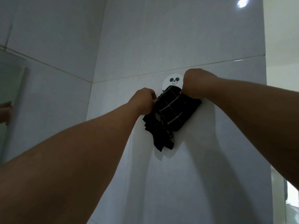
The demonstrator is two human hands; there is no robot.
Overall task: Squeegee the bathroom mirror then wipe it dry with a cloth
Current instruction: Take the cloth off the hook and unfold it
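Here both hands grip the dark checked cloth (171,113) against the white tiled wall (178,38): the left hand (144,101) pinches its left edge, the right hand (194,84) its top. It hangs just below a round bear-face hook (171,80).

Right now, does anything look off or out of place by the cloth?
Nothing looks damaged or spilled. Both hands, left and right, hold the dark checked cloth bunched against the wall tile, below a panda-face hook. It hangs crumpled.
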